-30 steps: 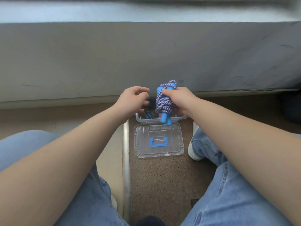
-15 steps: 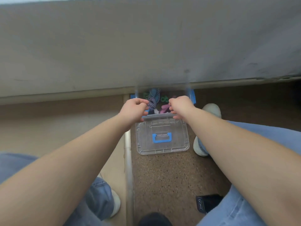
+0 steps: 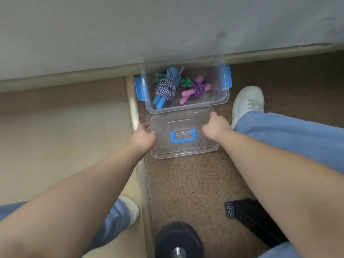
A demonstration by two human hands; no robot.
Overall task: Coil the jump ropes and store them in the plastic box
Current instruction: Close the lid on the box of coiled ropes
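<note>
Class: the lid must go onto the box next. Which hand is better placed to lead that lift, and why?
Probably the right hand: it grips the lid at its far right corner, nearest the plastic box. The left hand holds the left edge farther back.

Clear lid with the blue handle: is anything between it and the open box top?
Nothing visible. The clear plastic lid lies flat on the floor just in front of the clear plastic box, the left hand and right hand gripping its side edges. The coiled jump ropes lie inside the box.

Grey wall (image 3: 111,25) above tan floor (image 3: 55,127), speckled brown mat (image 3: 186,183).
</note>
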